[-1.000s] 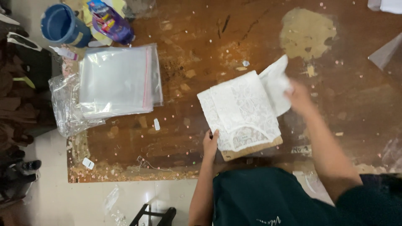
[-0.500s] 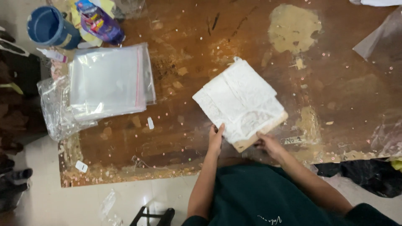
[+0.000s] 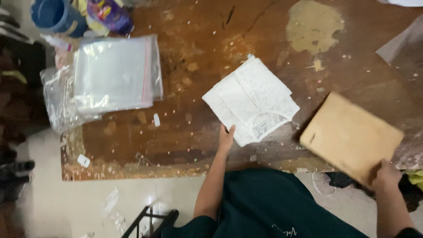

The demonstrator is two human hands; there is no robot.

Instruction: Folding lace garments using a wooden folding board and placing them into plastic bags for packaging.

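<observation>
A folded white lace-patterned garment [image 3: 250, 99] lies on the worn brown table [image 3: 211, 39]. My left hand [image 3: 225, 138] rests flat at the garment's near left edge, fingertips touching it. My right hand [image 3: 385, 175] grips the near corner of a tan cardboard board [image 3: 350, 136], held tilted over the table's right front edge, apart from the garment.
A stack of clear zip bags with a red seal strip [image 3: 115, 72] lies at the left, over crumpled plastic [image 3: 59, 105]. A blue cup [image 3: 55, 15] and a purple packet [image 3: 110, 15] stand at the far left corner. More clear plastic [image 3: 403, 50] lies at the right.
The cardboard board, earlier under the folded garment, has been pulled out to the right by my right hand. The garment now lies straight on the table; my left hand stays at its edge.
</observation>
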